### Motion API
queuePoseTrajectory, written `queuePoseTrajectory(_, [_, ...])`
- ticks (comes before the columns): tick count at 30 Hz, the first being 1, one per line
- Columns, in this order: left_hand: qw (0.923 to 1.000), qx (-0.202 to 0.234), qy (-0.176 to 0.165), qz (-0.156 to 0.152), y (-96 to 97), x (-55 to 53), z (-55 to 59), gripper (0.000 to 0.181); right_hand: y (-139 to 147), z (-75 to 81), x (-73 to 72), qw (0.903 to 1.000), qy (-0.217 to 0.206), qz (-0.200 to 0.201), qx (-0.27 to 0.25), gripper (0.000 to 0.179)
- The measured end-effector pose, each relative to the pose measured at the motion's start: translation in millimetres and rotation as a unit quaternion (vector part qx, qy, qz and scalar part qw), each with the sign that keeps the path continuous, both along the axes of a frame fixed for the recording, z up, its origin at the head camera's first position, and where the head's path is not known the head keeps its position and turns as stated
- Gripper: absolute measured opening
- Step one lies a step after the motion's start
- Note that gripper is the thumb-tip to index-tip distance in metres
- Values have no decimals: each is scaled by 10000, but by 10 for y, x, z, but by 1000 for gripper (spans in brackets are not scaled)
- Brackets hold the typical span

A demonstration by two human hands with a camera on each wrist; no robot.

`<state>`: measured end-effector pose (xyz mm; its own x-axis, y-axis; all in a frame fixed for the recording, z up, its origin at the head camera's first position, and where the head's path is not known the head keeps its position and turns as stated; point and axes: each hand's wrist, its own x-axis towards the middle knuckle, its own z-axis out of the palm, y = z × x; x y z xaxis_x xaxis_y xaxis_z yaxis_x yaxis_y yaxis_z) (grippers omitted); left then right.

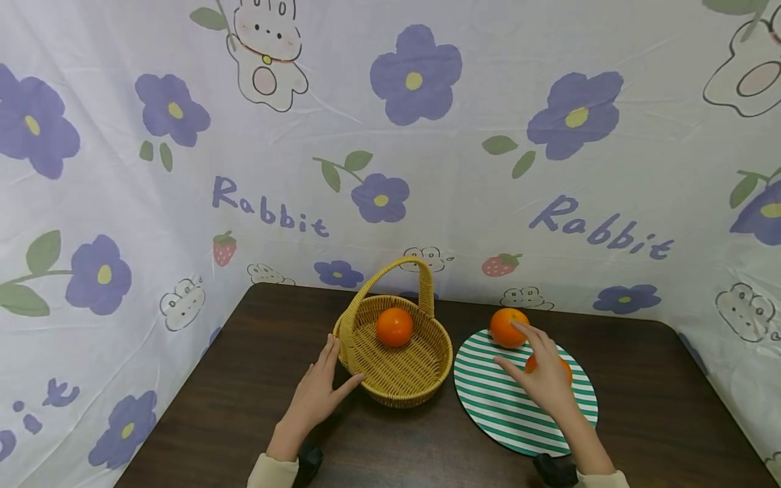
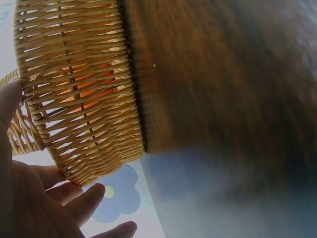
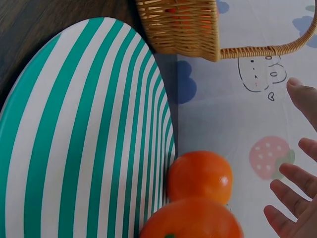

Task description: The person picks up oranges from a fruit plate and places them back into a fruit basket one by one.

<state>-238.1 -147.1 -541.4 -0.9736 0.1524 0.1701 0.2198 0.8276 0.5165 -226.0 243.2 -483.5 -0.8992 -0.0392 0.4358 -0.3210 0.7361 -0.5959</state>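
Cream fabric sleeves point(image 1: 272, 472) end in a left hand point(image 1: 314, 393), fingers spread against the round yellow wicker basket point(image 1: 399, 398), and a right hand point(image 1: 543, 371), fingers apart and empty, nearer the two round orange fruits point(image 1: 504, 329) below it on the green-and-white striped round plate's point(image 1: 506, 413) far side.

Basket point(image 1: 403, 400): on table point(image 1: 213, 379), left of plate point(image 1: 488, 393).
Left orange point(image 1: 394, 327): in basket.
Rear orange point(image 1: 503, 327), front orange point(image 3: 193, 218): on plate.
Cloth point(image 1: 464, 183): behind table.
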Motion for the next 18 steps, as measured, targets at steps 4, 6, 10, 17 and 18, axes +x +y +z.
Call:
queuePoseTrajectory(4, [10000, -3, -29, 8, 2, -1, 2, 87, 43, -27, 12, 9999, 74, -105, 92, 69])
queuePoseTrajectory(6, [10000, -8, -13, 6, 1, -2, 4, 87, 66, -45, 14, 9997, 102, -183, 133, 69])
queuePoseTrajectory(10, [10000, -24, 2, -1, 2, -2, -1, 87, 119, -83, 23, 9993, 145, -305, 167, 68])
queuePoseTrajectory(17, [10000, 20, -22, 17, 1, 6, 10, 87, 201, -111, 52, 9986, 336, -391, 131, 67])
queuePoseTrajectory(18, [10000, 20, -37, 15, 1, 6, 11, 87, 216, -121, 54, 9985, 350, -408, 129, 67])
